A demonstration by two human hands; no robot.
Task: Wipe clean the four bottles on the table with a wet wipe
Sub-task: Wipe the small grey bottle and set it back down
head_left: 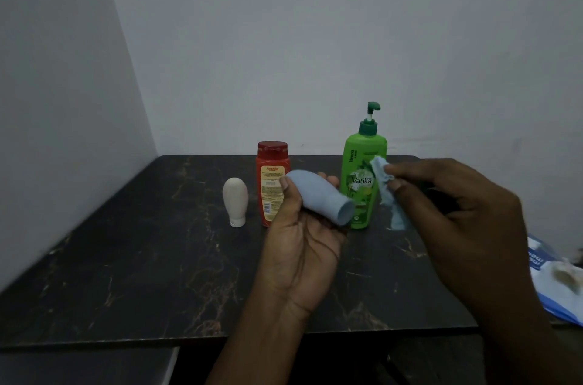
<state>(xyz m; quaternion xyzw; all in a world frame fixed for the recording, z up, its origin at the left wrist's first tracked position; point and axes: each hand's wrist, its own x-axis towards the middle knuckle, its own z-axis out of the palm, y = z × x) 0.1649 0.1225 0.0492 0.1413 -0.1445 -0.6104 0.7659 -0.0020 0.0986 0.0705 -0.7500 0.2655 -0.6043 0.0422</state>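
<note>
Dark stone table [126, 258] carried the green pump bottle [362, 163], red bottle [269, 170] and white bottle [235, 198] upright, and above it the left hand [299, 242], fingers curled round the tilted blue bottle [318, 195], would probably do best turning it slowly under the wipe [386, 192] pinched in the right hand [457, 211] just beside it.

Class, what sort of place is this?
Probably a plain home room: dark marble-patterned table against bare grey walls, household toiletries like the green plastic pump bottle and red plastic bottle.
</note>
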